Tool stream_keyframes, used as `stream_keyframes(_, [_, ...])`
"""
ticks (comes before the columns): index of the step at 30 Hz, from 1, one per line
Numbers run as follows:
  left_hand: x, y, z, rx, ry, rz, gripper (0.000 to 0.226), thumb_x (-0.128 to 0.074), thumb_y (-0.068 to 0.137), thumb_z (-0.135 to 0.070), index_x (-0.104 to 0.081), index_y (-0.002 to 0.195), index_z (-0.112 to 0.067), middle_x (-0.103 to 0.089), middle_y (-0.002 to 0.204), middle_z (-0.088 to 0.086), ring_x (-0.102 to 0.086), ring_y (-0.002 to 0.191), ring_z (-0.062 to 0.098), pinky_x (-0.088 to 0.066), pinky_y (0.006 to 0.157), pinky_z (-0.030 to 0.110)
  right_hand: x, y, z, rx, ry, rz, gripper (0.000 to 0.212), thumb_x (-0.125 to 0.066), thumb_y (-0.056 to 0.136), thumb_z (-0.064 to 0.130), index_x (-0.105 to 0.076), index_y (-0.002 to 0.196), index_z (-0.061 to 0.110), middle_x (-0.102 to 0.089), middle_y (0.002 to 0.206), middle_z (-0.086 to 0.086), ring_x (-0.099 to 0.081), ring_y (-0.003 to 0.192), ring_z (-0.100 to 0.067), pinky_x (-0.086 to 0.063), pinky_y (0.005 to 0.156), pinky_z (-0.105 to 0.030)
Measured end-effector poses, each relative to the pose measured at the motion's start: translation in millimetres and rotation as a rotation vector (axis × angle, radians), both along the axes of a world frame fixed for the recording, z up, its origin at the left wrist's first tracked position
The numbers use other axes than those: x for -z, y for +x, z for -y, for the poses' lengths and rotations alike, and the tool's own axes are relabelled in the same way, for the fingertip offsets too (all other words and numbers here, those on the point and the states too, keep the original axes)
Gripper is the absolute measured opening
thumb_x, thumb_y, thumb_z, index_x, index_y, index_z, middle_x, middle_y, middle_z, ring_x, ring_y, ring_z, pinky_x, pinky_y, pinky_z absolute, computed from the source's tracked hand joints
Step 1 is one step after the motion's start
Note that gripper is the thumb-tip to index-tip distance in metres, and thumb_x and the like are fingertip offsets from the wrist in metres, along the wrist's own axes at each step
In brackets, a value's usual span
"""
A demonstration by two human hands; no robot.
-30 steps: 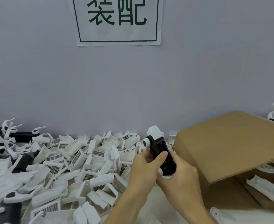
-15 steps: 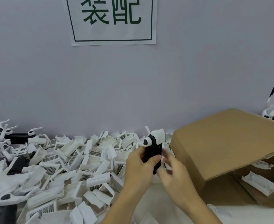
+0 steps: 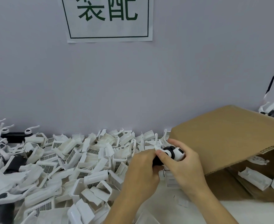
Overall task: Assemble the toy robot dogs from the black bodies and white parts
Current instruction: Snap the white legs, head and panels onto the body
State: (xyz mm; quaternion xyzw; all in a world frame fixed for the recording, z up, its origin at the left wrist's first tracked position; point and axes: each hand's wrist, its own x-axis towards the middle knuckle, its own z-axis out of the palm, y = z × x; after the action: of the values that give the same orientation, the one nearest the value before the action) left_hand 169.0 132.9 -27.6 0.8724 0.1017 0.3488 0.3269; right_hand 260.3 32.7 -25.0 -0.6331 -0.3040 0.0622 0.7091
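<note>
since a second ago the black body [image 3: 159,159] has swung from standing nearly upright, white head piece at the top, to lying almost level, and the hands have carried it rightward toward the cardboard box [image 3: 226,136]. the left hand [image 3: 141,172] curls closed around the body's near, left end, so most of the black shell is hidden inside the fist. the right hand [image 3: 184,164] wraps the far end, its thumb pressed on the round white joint and its fingers curved over the white head piece [image 3: 178,153]. the body's long axis runs left to right, rising slightly toward the right, with the head piece pointing at the box's flap just beyond the right fingers. a thin white leg [image 3: 156,141] sticks upward between the two hands. left of and below the left hand lies the heap of loose white parts [image 3: 78,159]; more white parts [image 3: 254,177] lie inside the box, below right of the right hand.
</note>
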Motion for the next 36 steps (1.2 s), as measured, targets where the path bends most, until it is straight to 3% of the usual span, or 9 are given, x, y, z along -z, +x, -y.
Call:
stream_keyframes(10, [-3.6, -1.8, 2.4, 0.021, -0.048, -0.006, 0.023, -0.057, 0.086, 0.000, -0.064, 0.085, -0.022, -0.069, 0.077, -0.012, -0.067, 0.076, 0.011, -0.057, 0.071, 0.044, -0.6, -0.3, 0.3, 0.054, 0.002, -0.004, 0.055, -0.092, 0.068, 0.030, -0.073, 0.119, 0.023, -0.077, 0.090, 0.014, -0.075, 0.084, -0.005, -0.058, 0.069, -0.017])
stream_keyframes(14, [-4.6, -3.1, 3.0, 0.015, 0.009, 0.077, 0.024, -0.063, 0.085, -0.001, -0.069, 0.096, -0.021, -0.069, 0.084, -0.015, -0.064, 0.082, 0.010, -0.053, 0.074, 0.037, -5.5, -1.9, 1.5, 0.020, 0.064, 0.005, 0.068, -0.090, 0.068, 0.032, -0.065, 0.129, 0.018, -0.076, 0.091, 0.018, -0.073, 0.083, 0.000, -0.053, 0.066, -0.010])
stream_keyframes(19, [-4.7, -2.2, -0.6, -0.171, -0.013, 0.213, 0.022, -0.072, 0.083, -0.004, -0.073, 0.095, -0.022, -0.065, 0.080, -0.018, -0.058, 0.085, 0.009, -0.048, 0.083, 0.042, -4.0, -6.2, 2.2, -0.138, 0.125, -0.050, 0.084, -0.076, 0.071, 0.041, -0.044, 0.147, 0.026, -0.066, 0.129, 0.008, -0.065, 0.113, 0.000, -0.056, 0.090, -0.021])
stream_keyframes(21, [-7.0, -1.2, -2.4, -0.237, -0.131, 0.232, 0.027, -0.073, 0.087, -0.003, -0.071, 0.102, -0.025, -0.069, 0.086, -0.015, -0.063, 0.089, 0.012, -0.050, 0.088, 0.046, -2.9, -7.2, 3.2, -0.126, 0.117, -0.075, 0.075, -0.065, 0.078, 0.048, -0.045, 0.147, 0.029, -0.061, 0.136, 0.008, -0.061, 0.122, -0.003, -0.052, 0.102, -0.033])
stream_keyframes(25, [-14.6, -3.3, -5.4, -0.202, -0.697, 0.280, 0.022, -0.051, 0.106, -0.016, -0.067, 0.109, -0.030, -0.074, 0.101, -0.009, -0.069, 0.097, 0.010, -0.053, 0.081, 0.021, -3.0, -2.7, 4.4, -0.059, 0.103, -0.102, 0.037, -0.055, 0.099, 0.029, -0.056, 0.136, 0.031, -0.066, 0.129, 0.009, -0.065, 0.114, -0.002, -0.053, 0.088, -0.027])
stream_keyframes(27, [-18.8, -4.7, -8.4, -0.174, -1.049, 0.315, 0.028, -0.042, 0.109, -0.027, -0.069, 0.117, -0.021, -0.075, 0.109, -0.001, -0.068, 0.106, 0.016, -0.052, 0.093, 0.030, -2.2, -1.3, 4.1, -0.043, 0.088, -0.113, 0.033, -0.053, 0.102, 0.022, -0.058, 0.134, 0.030, -0.068, 0.125, 0.009, -0.067, 0.111, -0.003, -0.052, 0.085, -0.026])
stream_keyframes(29, [-23.6, -6.9, -11.1, -0.041, -1.311, 0.451, 0.032, -0.043, 0.107, -0.031, -0.069, 0.112, -0.012, -0.075, 0.094, 0.001, -0.071, 0.091, 0.017, -0.053, 0.090, 0.037, -2.0, -2.1, 3.7, -0.032, 0.066, -0.120, 0.031, -0.052, 0.103, 0.020, -0.060, 0.132, 0.028, -0.069, 0.123, 0.008, -0.067, 0.110, -0.004, -0.052, 0.086, -0.028])
stream_keyframes(32, [-32.6, -13.0, -11.2, 0.048, -1.417, 0.536, 0.030, -0.060, 0.094, -0.043, -0.069, 0.096, -0.015, -0.068, 0.071, 0.000, -0.065, 0.061, 0.012, -0.049, 0.066, 0.029, -1.8, -2.4, 3.2, -0.015, 0.043, -0.119, 0.028, -0.050, 0.104, 0.020, -0.063, 0.128, 0.027, -0.070, 0.118, 0.010, -0.067, 0.107, -0.004, -0.051, 0.083, -0.027])
stream_keyframes(36, [-35.2, -12.7, -12.0, 0.033, -1.369, 0.456, 0.039, -0.079, 0.071, -0.039, -0.063, 0.094, -0.013, -0.059, 0.068, 0.003, -0.053, 0.055, 0.015, -0.044, 0.061, 0.027, -2.2, -3.2, 2.7, -0.010, 0.010, -0.127, 0.026, -0.051, 0.104, 0.019, -0.067, 0.122, 0.026, -0.074, 0.103, 0.014, -0.069, 0.099, -0.004, -0.050, 0.080, -0.026])
